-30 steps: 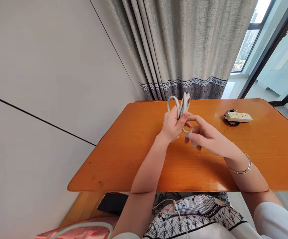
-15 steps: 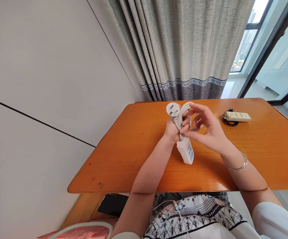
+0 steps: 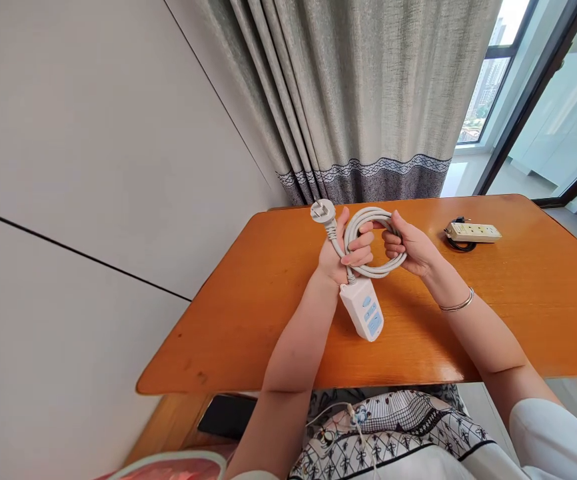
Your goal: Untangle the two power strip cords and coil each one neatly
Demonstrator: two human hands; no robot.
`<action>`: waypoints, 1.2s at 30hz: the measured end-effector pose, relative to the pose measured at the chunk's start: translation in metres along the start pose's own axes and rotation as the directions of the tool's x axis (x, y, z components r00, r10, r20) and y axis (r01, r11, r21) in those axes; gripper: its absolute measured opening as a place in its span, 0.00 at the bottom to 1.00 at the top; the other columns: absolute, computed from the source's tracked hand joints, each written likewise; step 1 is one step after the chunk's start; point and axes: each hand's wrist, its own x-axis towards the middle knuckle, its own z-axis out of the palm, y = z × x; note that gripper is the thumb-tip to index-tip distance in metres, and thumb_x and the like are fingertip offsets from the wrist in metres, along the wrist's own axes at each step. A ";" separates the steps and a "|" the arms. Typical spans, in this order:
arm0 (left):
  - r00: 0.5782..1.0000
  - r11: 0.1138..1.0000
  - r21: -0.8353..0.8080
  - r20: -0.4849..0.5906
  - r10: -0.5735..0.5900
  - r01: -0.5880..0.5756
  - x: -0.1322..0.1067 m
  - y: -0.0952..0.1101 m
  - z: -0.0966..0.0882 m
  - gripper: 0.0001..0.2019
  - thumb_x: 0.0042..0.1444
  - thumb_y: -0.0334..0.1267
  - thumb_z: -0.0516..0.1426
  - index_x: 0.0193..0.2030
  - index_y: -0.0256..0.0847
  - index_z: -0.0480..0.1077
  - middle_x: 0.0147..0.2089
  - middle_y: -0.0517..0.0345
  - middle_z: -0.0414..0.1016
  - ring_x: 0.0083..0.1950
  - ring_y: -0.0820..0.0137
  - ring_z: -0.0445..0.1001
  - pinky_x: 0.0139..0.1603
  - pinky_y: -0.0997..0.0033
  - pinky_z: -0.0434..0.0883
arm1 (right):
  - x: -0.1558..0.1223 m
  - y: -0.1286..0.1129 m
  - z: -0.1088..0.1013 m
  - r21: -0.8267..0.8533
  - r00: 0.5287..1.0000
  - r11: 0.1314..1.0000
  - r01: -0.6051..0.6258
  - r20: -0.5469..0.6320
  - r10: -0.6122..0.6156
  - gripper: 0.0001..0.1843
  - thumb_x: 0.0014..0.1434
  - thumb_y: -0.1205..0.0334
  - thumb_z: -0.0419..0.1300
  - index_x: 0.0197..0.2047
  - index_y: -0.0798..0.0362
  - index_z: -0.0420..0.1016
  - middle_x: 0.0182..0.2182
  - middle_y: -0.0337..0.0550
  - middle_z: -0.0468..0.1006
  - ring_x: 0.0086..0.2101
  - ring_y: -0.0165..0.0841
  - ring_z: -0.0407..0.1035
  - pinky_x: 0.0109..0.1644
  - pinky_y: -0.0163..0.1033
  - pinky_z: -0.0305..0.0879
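Note:
Above the table, my left hand is closed round one side of a coiled white power cord. My right hand grips the opposite side of the loops, its thumb on top. The cord's round three-pin plug sticks up at the left of my left hand. Below that hand hangs the white power strip, tilted, with blue socket faces showing. Where the cord passes behind my left fingers is hidden.
A second, cream power strip with a black cord lies at the right on the orange wooden table. A dark phone-like slab rests below the table's front edge. A curtain hangs behind, and a pale wall stands at left.
My right hand, loosely spread before, has closed on the cord coil. The loops have opened into a wider ring. Plug and strip have shifted slightly left, and the strip has turned its socket side more toward me.

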 end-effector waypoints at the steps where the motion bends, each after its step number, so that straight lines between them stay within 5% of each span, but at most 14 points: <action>1: 1.000 1.000 -0.006 0.004 -0.005 0.005 0.000 0.000 -0.001 0.31 0.69 0.63 0.37 0.26 0.41 0.57 0.17 0.72 0.40 0.10 0.84 0.34 0.11 0.77 0.42 | -0.001 -0.001 0.001 0.018 1.000 0.999 -0.027 0.010 0.026 0.26 0.62 0.37 0.62 0.36 0.54 0.73 0.15 0.23 0.47 0.16 0.20 0.39 0.20 0.28 0.47; 9: 0.993 0.980 -0.160 -0.002 -0.117 0.115 0.025 -0.007 -0.031 0.36 0.71 0.61 0.36 0.32 0.35 0.72 0.16 0.70 0.47 0.09 0.84 0.38 0.10 0.77 0.46 | 0.011 0.017 0.000 0.058 0.986 0.995 0.085 -0.148 -0.075 0.23 0.61 0.41 0.65 0.37 0.55 0.73 0.14 0.22 0.47 0.16 0.20 0.37 0.19 0.28 0.41; 14: 0.973 0.936 -0.313 -0.109 -0.202 0.159 0.050 -0.024 -0.057 0.31 0.73 0.53 0.40 0.39 0.32 0.75 0.17 0.69 0.53 0.09 0.85 0.44 0.10 0.82 0.49 | 0.037 0.043 -0.016 0.062 0.948 0.998 0.019 -0.318 0.002 0.23 0.59 0.41 0.66 0.34 0.54 0.71 0.13 0.22 0.46 0.16 0.21 0.37 0.19 0.30 0.39; 18: 0.909 0.938 -0.290 -0.309 -0.281 0.191 0.070 -0.044 -0.080 0.31 0.74 0.49 0.39 0.39 0.27 0.75 0.18 0.61 0.62 0.12 0.83 0.55 0.12 0.84 0.53 | 0.053 0.064 -0.035 0.006 0.922 1.000 -0.021 -0.387 0.022 0.23 0.58 0.42 0.67 0.33 0.55 0.72 0.13 0.22 0.46 0.17 0.22 0.38 0.19 0.32 0.41; 26: 0.798 0.987 -0.136 -0.584 -0.146 0.081 0.089 -0.075 -0.112 0.17 0.70 0.38 0.45 0.40 0.33 0.72 0.19 0.56 0.71 0.18 0.74 0.70 0.22 0.77 0.69 | 0.065 0.089 -0.061 -0.035 0.907 0.995 -0.095 -0.416 0.072 0.20 0.59 0.46 0.67 0.32 0.56 0.72 0.12 0.23 0.48 0.17 0.22 0.40 0.20 0.33 0.42; 36: 0.766 0.998 0.041 -0.643 -0.013 0.052 0.088 -0.079 -0.119 0.35 0.67 0.65 0.39 0.37 0.37 0.73 0.25 0.52 0.76 0.26 0.68 0.77 0.24 0.75 0.66 | 0.069 0.098 -0.076 -0.080 0.909 0.991 -0.110 -0.411 0.068 0.21 0.59 0.44 0.66 0.33 0.54 0.70 0.13 0.22 0.47 0.17 0.23 0.39 0.20 0.34 0.41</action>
